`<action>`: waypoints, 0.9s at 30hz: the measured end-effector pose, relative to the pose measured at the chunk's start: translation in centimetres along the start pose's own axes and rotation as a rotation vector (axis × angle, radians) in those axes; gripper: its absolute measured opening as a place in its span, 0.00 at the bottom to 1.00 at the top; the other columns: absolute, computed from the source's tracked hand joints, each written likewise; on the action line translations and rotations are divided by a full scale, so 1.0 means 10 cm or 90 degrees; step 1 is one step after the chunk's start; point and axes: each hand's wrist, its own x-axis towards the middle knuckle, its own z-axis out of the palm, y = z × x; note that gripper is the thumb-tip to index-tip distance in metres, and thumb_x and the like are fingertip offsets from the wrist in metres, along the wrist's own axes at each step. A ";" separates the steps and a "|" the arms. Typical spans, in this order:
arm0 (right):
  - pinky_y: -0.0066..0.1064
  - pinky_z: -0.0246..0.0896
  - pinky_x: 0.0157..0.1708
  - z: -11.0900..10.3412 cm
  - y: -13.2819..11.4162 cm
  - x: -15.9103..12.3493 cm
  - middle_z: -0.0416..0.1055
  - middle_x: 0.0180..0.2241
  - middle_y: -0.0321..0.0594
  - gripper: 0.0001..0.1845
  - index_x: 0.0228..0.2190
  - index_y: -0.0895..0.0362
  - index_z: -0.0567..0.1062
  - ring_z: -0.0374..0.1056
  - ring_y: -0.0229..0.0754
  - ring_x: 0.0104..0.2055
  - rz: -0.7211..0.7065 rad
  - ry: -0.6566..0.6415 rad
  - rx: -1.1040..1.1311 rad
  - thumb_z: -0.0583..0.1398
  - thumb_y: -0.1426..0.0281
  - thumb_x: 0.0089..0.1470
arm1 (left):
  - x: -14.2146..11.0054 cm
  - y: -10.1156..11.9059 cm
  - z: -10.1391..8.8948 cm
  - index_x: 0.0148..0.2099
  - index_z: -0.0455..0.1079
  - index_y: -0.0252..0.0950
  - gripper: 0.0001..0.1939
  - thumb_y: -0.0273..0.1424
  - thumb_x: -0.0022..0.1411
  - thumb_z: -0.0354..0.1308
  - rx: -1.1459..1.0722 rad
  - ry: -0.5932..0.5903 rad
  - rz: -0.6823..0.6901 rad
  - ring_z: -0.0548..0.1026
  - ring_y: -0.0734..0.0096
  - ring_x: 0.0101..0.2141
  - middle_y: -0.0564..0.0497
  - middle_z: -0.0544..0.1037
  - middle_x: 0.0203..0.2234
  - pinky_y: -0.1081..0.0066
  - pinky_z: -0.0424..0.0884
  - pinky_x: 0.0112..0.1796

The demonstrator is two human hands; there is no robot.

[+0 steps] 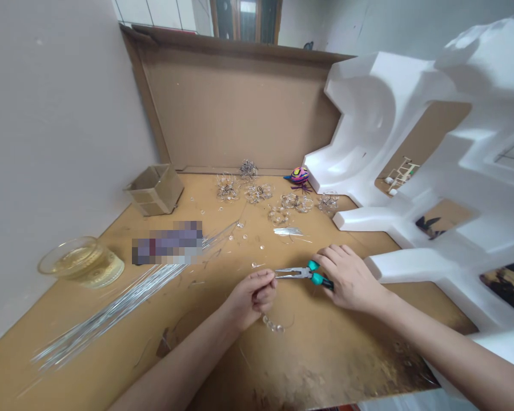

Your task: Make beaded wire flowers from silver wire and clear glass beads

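Observation:
My right hand (pixel 349 277) grips the teal handles of a pair of needle-nose pliers (pixel 302 273), whose jaws point left toward my left hand (pixel 253 295). The left hand is pinched closed on a thin wire strung with clear beads (pixel 274 326), which curls down below the fingers. The plier tips meet the wire at my left fingertips. Both hands hover just above the brown board tabletop (pixel 334 354).
A bundle of long silver wires (pixel 124 299) lies at the left. A glass bowl of yellowish liquid (pixel 82 261) and a small cardboard box (pixel 155 189) stand further left. Several finished wire-and-bead flowers (pixel 257 191) lie at the back, a colourful toy (pixel 298 176) and white foam packing (pixel 411 171) at right.

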 end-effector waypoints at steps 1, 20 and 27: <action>0.35 0.49 0.35 0.01 -0.01 0.00 0.66 0.35 0.47 0.16 0.40 0.61 0.68 0.58 0.45 0.35 0.002 0.001 0.004 0.55 0.70 0.47 | 0.00 0.00 0.00 0.26 0.64 0.31 0.09 0.31 0.55 0.55 -0.006 -0.003 -0.002 0.40 0.85 0.14 0.62 0.47 0.11 0.83 0.40 0.14; 0.32 0.50 0.33 0.08 -0.05 -0.03 0.66 0.30 0.44 0.13 0.37 0.60 0.69 0.57 0.42 0.31 -0.001 0.000 0.067 0.55 0.70 0.47 | 0.00 -0.01 -0.02 0.25 0.64 0.31 0.09 0.29 0.56 0.54 -0.066 -0.004 -0.038 0.40 0.84 0.14 0.62 0.47 0.11 0.83 0.40 0.14; 0.32 0.51 0.31 0.09 -0.08 -0.04 0.65 0.30 0.43 0.12 0.36 0.59 0.69 0.57 0.42 0.30 0.005 -0.015 0.085 0.54 0.71 0.47 | -0.02 -0.01 0.00 0.25 0.63 0.31 0.09 0.29 0.55 0.54 -0.063 0.002 -0.031 0.40 0.84 0.14 0.62 0.46 0.11 0.83 0.40 0.14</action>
